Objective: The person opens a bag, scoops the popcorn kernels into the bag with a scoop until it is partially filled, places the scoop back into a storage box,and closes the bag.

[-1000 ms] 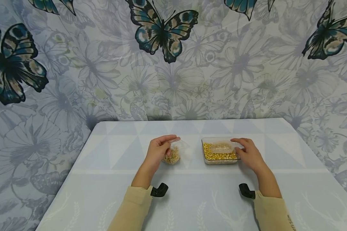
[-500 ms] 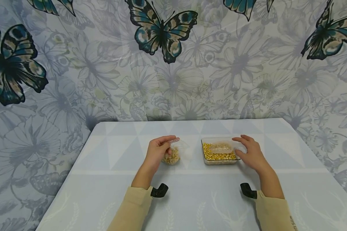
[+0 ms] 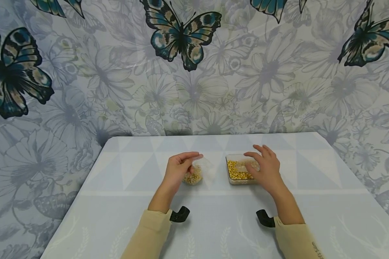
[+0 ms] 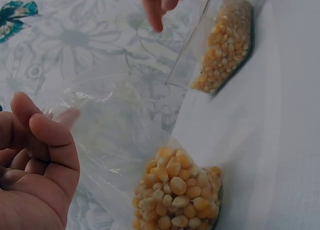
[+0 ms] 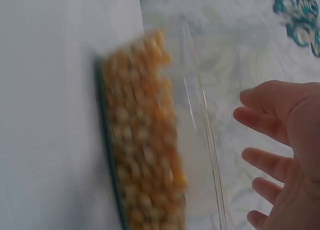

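Between thumb and fingers, my left hand pinches the upper edge of a clear plastic bag. Yellow corn kernels fill the bag's bottom, which appears to rest on the table. My right hand, fingers spread and holding nothing, hovers over the right part of a clear rectangular container. Corn kernels lie inside that container. On top of them sits a translucent, shallow oblong piece, partly hidden by my right hand; its kind is unclear.
Both things stand on a white and pale-blue patterned table, the bag left of the container. A floral cloth with butterflies hangs behind the table's far edge. Black wrist cameras stick out from both sleeves.
My right hand has left the container's right edge, spread its fingers and shifted left over the container. My left hand keeps its pinch on the bag and has barely moved.
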The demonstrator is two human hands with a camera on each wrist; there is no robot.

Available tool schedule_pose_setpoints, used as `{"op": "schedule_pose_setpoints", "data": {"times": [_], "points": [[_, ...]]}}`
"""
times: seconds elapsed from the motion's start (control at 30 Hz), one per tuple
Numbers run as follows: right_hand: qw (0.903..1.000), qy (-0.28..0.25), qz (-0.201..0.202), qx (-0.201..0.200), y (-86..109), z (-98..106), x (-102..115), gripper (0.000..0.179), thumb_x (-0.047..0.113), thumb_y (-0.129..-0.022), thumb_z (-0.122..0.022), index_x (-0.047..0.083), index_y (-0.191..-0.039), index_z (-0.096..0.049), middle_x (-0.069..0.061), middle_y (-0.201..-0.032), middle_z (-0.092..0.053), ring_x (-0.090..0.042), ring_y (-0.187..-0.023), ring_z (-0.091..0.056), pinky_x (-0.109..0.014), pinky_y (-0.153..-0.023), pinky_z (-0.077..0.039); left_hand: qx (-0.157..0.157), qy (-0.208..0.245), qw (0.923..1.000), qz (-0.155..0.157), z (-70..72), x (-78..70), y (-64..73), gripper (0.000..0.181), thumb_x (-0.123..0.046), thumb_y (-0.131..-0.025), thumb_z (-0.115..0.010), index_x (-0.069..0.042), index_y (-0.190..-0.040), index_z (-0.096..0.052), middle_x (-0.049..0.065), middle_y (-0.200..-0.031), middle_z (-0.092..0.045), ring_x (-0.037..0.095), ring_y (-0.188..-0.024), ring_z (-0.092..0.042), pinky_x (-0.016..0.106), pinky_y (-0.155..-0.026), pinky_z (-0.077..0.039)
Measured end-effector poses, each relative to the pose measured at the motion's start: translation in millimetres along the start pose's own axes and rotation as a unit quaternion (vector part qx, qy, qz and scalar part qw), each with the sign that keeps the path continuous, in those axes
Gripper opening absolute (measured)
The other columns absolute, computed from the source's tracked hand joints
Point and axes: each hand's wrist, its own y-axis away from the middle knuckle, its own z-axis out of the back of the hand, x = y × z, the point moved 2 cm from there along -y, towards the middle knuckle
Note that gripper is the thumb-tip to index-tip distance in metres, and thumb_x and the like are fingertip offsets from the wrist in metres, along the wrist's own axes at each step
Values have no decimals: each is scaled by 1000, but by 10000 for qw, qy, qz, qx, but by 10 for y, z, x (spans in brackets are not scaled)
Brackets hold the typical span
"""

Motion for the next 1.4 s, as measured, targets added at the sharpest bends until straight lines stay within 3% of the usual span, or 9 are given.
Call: {"op": "schedule_pose_setpoints", "data": {"times": [0.2, 0.37, 0.5, 0.67, 0.77, 0.97, 1.03, 1.13, 1.4], "points": [[9960, -527, 658, 312, 6, -171, 326, 41, 15, -86, -77, 13, -125, -67, -16, -138, -58, -42, -136, -41, -68, -105, -30, 135, -49, 9999, -95, -75, -37, 45, 28, -6, -101, -52, -9, -119, -73, 7, -120, -74, 11, -59, -51, 25, -60, -46], [9846, -1025, 1248, 675, 33, -193, 532, 47, 14, -88, -76, 21, -132, -62, -8, -139, -57, -30, -132, -48, -55, -106, -41, 237, 60, 9997, -97, -159, -48, 67, 27, -7, -101, -53, -11, -118, -74, 7, -119, -74, 12, -59, -52, 25, -60, -47], [9787, -1072, 1557, 799, 46, -192, 601, 36, 12, -89, -74, 23, -123, -68, -6, -135, -58, -28, -126, -54, -50, -100, -48, 384, 147, 9991, -49, -245, -46, 93, 26, -9, -101, -54, -10, -119, -74, 7, -119, -74, 11, -59, -52, 25, -61, -47], [9797, -909, 1649, 685, 57, -186, 579, 17, 11, -87, -76, 20, -101, -72, -3, -123, -61, -25, -114, -60, -42, -87, -53, 637, 221, 9977, -26, -341, -33, 130, 27, -11, -102, -54, -6, -122, -71, 9, -121, -74, 10, -58, -55, 24, -62, -49], [9797, -792, 1747, 575, 58, -178, 559, 15, 11, -85, -78, 21, -94, -71, -4, -118, -63, -24, -111, -59, -41, -85, -53, 773, 188, 9968, -41, -365, -25, 143, 28, -12, -103, -53, -7, -125, -69, 10, -123, -73, 9, -58, -56, 24, -63, -51], [9788, -713, 1855, 500, 47, -178, 554, 15, 11, -84, -79, 22, -90, -70, -3, -114, -65, -21, -109, -57, -41, -89, -51, 923, -658, 9924, -481, -300, -94, 167, 30, -14, -103, -53, -23, -125, -71, 1, -125, -70, 13, -59, -52, 24, -52, -40], [9792, -697, 1839, 489, 46, -179, 557, 15, 11, -84, -79, 22, -90, -70, -2, -113, -65, -21, -109, -57, -41, -89, -52, 990, -1013, 9876, -682, -268, -120, 170, 29, -16, -102, -55, -26, -122, -72, -4, -126, -68, 14, -58, -51, 24, -49, -36], [9803, -629, 1811, 483, 47, -180, 554, 15, 10, -84, -79, 21, -90, -71, -1, -113, -64, -21, -109, -58, -41, -88, -53, 1165, -1564, 9766, -910, -233, -123, 164, 23, -20, -100, -60, -28, -117, -74, -12, -133, -65, 14, -60, -50, 24, -51, -40], [9759, -611, 2002, 615, 64, -192, 542, 16, 9, -83, -79, 17, -97, -75, -5, -115, -65, -18, -99, -61, -35, -78, -53, 1421, -3082, 9248, -1718, -190, -79, 145, 18, -19, -94, -69, -19, -112, -75, -6, -124, -67, 15, -74, -54, 25, -65, -48]]}}
